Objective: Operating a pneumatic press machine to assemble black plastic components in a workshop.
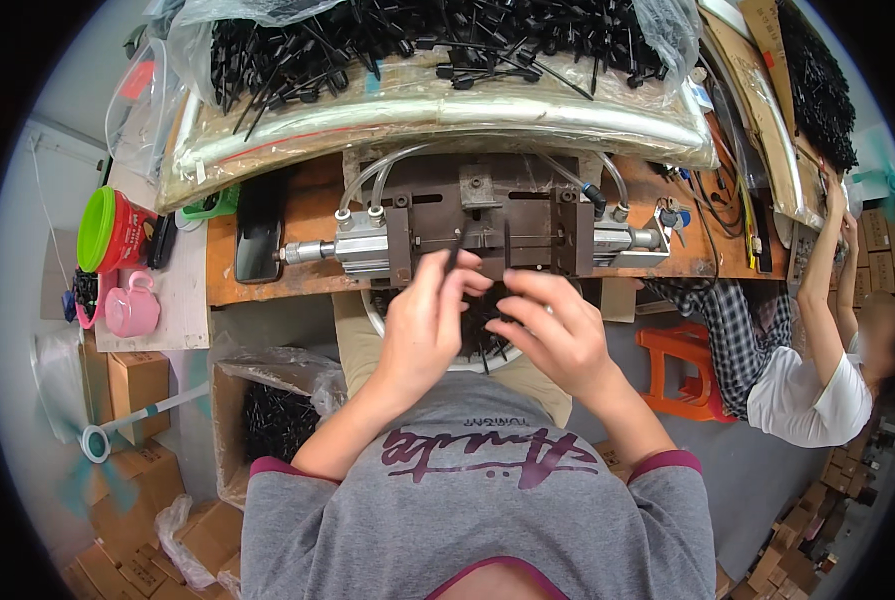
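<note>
My left hand [422, 320] pinches a thin black plastic stick [454, 250] and holds its tip up at the front of a small pneumatic press [487, 215] with silver cylinders on both sides. My right hand [552, 325] is just right of it, fingers curled around another thin black piece that is mostly hidden. Under both hands a white bowl [382, 318] on my lap holds several more black sticks [482, 325].
A plastic-wrapped heap of black sticks [417, 45] fills the back of the wooden bench [312, 215]. A black phone [259, 235], a green-lidded red tub [107, 230] and a pink cup [132, 308] lie left. Cardboard boxes [137, 385] stand below. Another person [817, 380] sits right by an orange stool [682, 365].
</note>
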Action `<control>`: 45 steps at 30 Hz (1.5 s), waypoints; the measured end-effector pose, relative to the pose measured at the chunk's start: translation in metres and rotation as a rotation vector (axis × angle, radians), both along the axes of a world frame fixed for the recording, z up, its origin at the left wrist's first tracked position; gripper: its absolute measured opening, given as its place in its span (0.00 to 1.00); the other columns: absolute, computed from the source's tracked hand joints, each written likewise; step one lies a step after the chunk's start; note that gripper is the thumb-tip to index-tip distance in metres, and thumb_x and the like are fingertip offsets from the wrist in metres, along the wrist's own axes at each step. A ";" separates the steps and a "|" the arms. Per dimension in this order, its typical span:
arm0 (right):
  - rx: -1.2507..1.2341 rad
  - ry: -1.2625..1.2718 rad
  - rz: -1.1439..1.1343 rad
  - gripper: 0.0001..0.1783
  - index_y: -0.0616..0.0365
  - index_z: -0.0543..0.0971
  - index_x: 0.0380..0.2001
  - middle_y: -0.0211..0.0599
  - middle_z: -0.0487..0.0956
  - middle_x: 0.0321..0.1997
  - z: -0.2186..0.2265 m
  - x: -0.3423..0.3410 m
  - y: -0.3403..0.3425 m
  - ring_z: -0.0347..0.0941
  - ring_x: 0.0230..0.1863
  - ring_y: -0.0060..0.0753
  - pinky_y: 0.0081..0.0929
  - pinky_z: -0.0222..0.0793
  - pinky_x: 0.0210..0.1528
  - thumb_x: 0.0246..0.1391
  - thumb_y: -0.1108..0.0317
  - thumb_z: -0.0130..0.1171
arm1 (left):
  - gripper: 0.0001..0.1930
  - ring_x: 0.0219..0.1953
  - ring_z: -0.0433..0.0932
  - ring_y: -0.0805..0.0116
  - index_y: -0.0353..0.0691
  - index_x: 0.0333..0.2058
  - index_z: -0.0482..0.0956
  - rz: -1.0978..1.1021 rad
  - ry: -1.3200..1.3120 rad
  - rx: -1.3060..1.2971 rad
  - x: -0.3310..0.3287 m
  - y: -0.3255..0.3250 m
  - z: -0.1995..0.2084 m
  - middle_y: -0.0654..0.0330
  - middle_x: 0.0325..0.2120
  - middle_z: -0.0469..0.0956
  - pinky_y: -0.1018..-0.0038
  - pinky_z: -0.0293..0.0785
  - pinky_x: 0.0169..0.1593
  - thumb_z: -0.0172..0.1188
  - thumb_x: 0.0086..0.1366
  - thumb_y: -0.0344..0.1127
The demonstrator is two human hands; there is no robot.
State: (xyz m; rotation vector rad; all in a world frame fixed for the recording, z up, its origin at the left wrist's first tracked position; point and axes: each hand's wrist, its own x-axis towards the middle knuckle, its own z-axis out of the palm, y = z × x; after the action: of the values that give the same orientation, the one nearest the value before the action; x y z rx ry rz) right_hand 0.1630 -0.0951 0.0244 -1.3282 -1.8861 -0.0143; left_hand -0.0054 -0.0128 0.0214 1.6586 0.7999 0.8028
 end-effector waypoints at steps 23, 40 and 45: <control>-0.133 -0.029 -0.164 0.18 0.61 0.81 0.42 0.41 0.81 0.44 0.003 -0.024 0.021 0.80 0.30 0.34 0.29 0.75 0.31 0.44 0.71 0.69 | 0.09 0.61 0.73 0.57 0.35 0.46 0.68 -0.068 -0.463 -0.327 -0.014 0.012 0.014 0.36 0.56 0.74 0.66 0.63 0.67 0.39 0.79 0.33; -0.160 -0.228 -0.189 0.14 0.63 0.78 0.34 0.51 0.77 0.58 -0.028 -0.019 0.017 0.80 0.39 0.36 0.31 0.76 0.43 0.41 0.71 0.61 | 0.21 0.23 0.62 0.87 0.36 0.64 0.63 -0.036 -0.271 -0.295 -0.022 0.007 0.015 0.65 0.33 0.73 0.86 0.57 0.25 0.48 0.75 0.32; -0.176 -0.319 -0.225 0.12 0.61 0.78 0.32 0.51 0.78 0.56 -0.019 -0.020 0.025 0.79 0.31 0.28 0.26 0.71 0.37 0.40 0.70 0.61 | 0.36 0.51 0.73 0.69 0.33 0.71 0.50 -0.129 -0.348 -0.391 -0.024 0.007 0.028 0.57 0.48 0.71 0.73 0.74 0.53 0.54 0.68 0.24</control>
State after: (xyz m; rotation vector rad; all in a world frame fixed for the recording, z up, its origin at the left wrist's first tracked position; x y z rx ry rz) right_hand 0.1427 -0.0700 0.0053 -1.7388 -2.0244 -0.1889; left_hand -0.0294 -0.0058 0.0490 1.1695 0.5550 0.7609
